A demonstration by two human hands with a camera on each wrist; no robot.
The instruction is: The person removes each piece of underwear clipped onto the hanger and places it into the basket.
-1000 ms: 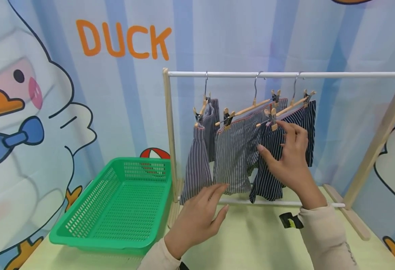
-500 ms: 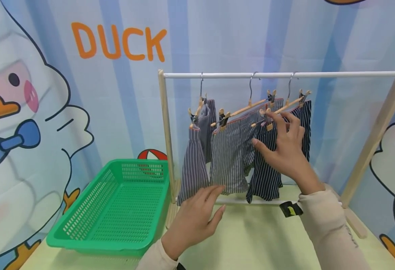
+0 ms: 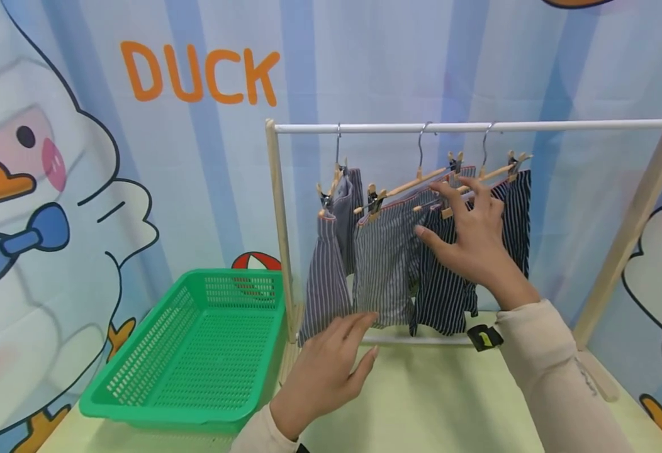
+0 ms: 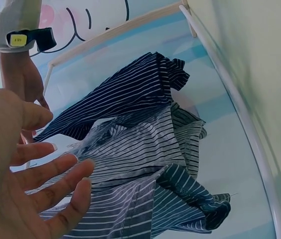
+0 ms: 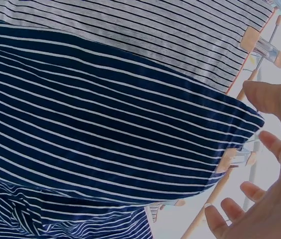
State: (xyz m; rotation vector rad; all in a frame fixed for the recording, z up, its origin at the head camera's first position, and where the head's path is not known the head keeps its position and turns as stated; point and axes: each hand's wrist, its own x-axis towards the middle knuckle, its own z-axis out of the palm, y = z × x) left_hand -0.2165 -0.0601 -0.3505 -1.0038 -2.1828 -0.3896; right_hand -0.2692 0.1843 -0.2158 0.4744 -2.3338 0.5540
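Three pairs of striped shorts hang from wooden clip hangers: purplish-grey ones (image 3: 325, 277) at left, light grey ones (image 3: 384, 264) in the middle, navy ones (image 3: 444, 283) at right. My right hand (image 3: 475, 236) is in front of the navy shorts' hanger (image 3: 498, 172), at its near clip, which it partly covers. In the right wrist view its thumb and fingers are spread apart beside the clip (image 5: 228, 160), gripping nothing; whether a fingertip touches the hanger I cannot tell. My left hand (image 3: 325, 371) is held with relaxed fingers before the lower hems of the left and middle shorts, holding nothing.
A white rail (image 3: 580, 125) on a wooden frame (image 3: 278, 207) carries the hangers above a pale yellow table (image 3: 421, 402). Left of the rack stands a green plastic basket (image 3: 184, 412). A duck-printed curtain (image 3: 206, 163) hangs behind.
My right hand has shifted slightly left and up across the navy shorts' near clip. That hanger has turned a little, its near end going left and far end right. My left hand stays put.
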